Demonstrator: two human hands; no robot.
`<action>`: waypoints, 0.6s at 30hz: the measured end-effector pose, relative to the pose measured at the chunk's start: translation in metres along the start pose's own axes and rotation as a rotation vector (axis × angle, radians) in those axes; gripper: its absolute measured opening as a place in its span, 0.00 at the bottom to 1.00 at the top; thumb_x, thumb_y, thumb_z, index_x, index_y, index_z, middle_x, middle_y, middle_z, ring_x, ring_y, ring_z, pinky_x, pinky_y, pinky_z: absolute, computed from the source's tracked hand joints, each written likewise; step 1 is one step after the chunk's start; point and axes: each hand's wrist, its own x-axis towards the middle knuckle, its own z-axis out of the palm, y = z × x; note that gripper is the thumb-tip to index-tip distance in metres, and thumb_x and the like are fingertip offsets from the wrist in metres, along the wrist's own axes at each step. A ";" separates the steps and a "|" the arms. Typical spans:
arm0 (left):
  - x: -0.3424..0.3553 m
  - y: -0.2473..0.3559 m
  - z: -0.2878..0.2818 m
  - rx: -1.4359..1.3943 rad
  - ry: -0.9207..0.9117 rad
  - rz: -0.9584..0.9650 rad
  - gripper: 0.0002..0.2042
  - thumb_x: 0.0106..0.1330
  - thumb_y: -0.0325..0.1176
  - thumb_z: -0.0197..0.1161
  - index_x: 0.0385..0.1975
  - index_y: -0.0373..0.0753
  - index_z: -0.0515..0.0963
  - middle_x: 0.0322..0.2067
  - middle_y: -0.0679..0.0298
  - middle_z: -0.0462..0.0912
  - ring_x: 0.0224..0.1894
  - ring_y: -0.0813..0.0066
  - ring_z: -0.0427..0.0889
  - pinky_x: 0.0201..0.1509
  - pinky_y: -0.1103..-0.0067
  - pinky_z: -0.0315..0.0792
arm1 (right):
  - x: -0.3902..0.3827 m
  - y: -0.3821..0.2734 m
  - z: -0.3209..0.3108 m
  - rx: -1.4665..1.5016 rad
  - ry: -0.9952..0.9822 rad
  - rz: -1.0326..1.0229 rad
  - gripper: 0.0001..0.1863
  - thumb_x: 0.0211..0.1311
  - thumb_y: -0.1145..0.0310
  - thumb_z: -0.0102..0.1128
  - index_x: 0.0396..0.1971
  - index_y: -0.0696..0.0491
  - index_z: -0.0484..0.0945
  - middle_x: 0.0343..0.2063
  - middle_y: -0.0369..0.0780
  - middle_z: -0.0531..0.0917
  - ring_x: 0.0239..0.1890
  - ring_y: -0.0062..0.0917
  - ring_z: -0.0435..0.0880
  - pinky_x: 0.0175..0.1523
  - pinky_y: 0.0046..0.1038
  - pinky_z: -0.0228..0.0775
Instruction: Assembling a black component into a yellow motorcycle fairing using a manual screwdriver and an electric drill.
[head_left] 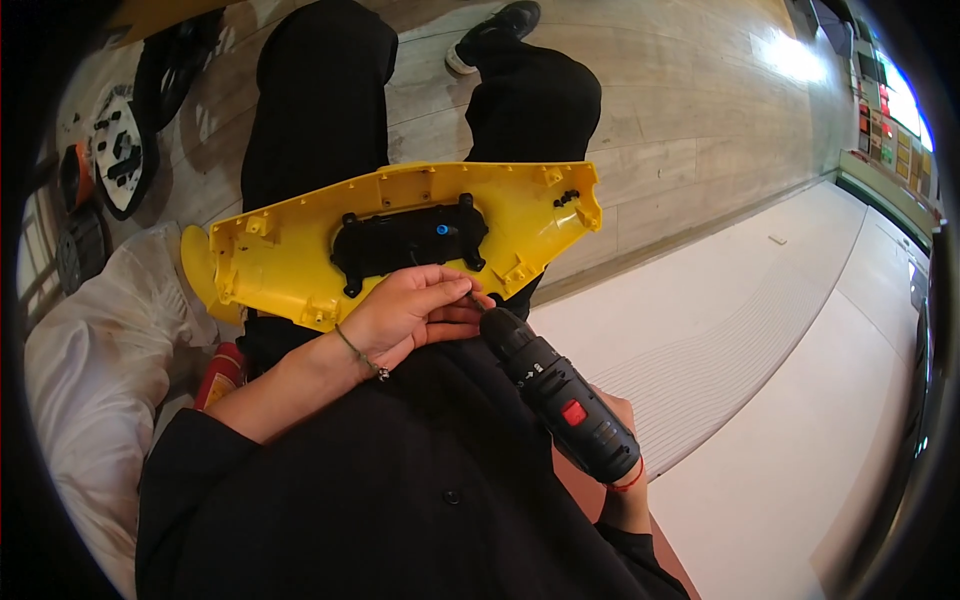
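Note:
A yellow plastic shell (290, 255) lies across my lap, hollow side up. Fixed in its middle is a black plastic part (390, 240) with short arms at its corners and a small blue spot. Several small dark screws (566, 198) are gathered at the shell's right end. My right hand (617, 408) is wrapped round a black cordless drill (565, 395) with a red switch, pointing up and left; the drill body hides most of its fingers. In front of the chuck my left hand (425, 310) is closed in a pinch at the bit's tip, and what lies between those fingers is too small to make out.
A white board with fine curved lines (720, 330) stretches along the right. At the left sit a white plastic bag (100, 340), a red cylinder (221, 375) and a white-and-black part (120, 150) on the wooden floor (660, 110). Shelves with boxes stand far right.

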 end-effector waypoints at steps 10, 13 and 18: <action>-0.002 0.007 -0.002 0.037 0.057 -0.042 0.09 0.69 0.34 0.53 0.41 0.36 0.73 0.41 0.55 0.82 0.40 0.72 0.83 0.47 0.76 0.78 | 0.013 -0.017 -0.004 -0.292 0.051 -0.126 0.18 0.47 0.72 0.58 0.42 0.55 0.78 0.17 0.40 0.75 0.19 0.32 0.77 0.28 0.28 0.68; -0.003 0.009 -0.003 0.068 0.059 -0.059 0.09 0.69 0.34 0.54 0.40 0.36 0.73 0.41 0.54 0.82 0.39 0.72 0.83 0.46 0.76 0.78 | 0.016 -0.017 -0.006 -0.375 0.045 -0.189 0.18 0.45 0.72 0.58 0.41 0.55 0.78 0.16 0.39 0.73 0.18 0.31 0.75 0.26 0.28 0.66; -0.001 0.008 -0.003 0.081 0.076 -0.047 0.10 0.69 0.36 0.55 0.39 0.35 0.73 0.41 0.56 0.82 0.38 0.74 0.83 0.46 0.77 0.78 | 0.016 -0.017 -0.005 -0.376 0.046 -0.183 0.19 0.45 0.72 0.59 0.41 0.55 0.77 0.16 0.39 0.73 0.18 0.30 0.75 0.26 0.28 0.66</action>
